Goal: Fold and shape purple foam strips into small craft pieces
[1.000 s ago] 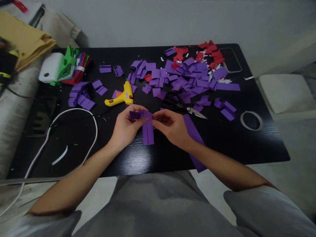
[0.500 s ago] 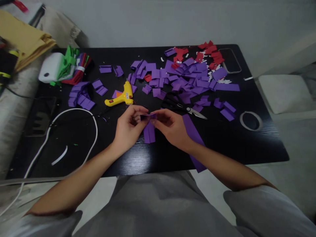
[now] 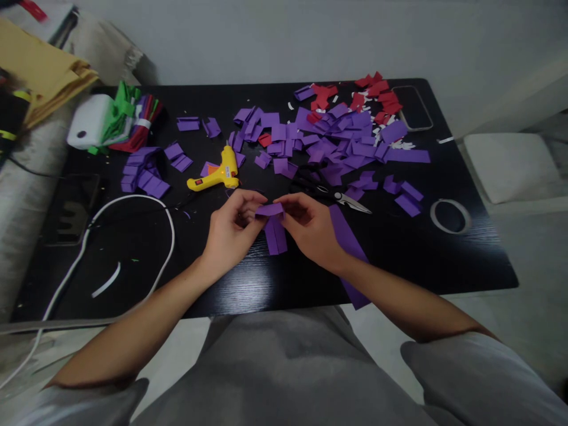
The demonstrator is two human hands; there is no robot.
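Black wood-grain rectangular table (image 3: 399, 254) against a plain grey wall (image 3: 266, 41). Work is at the near edge, roughly mid-width.

Folded purple paper piece, T-shaped (image 3: 276, 238), is between the two hands, off the tabletop as far as I can tell. Crosswise flap on top, narrower tail hanging down toward the person, lengthwise crease or seam along the tail.

Left hand (image 3: 231, 229): narrow pinch, thumb and fingers on the left end of the flap. Right hand (image 3: 313, 232): same at the right end, fingers curled, tips on the flap. Tail sits below both grips, between the hands, untouched by the palms. Exact contact behind the paper is hidden.

Nearby: yellow plastic glue gun (image 3: 222, 173) just beyond the left hand, nozzle pointing away. Black-handled scissors with silver blades (image 3: 352, 202) just past the right hand, blades pointing right. Long flat purple paper strip (image 3: 346, 234) passes under the right forearm, near end over the table edge.

Heap of folded purple paper pieces (image 3: 359, 130) at the back, red paper scraps (image 3: 378, 89) behind it. Grey tape ring (image 3: 433, 217) far right.
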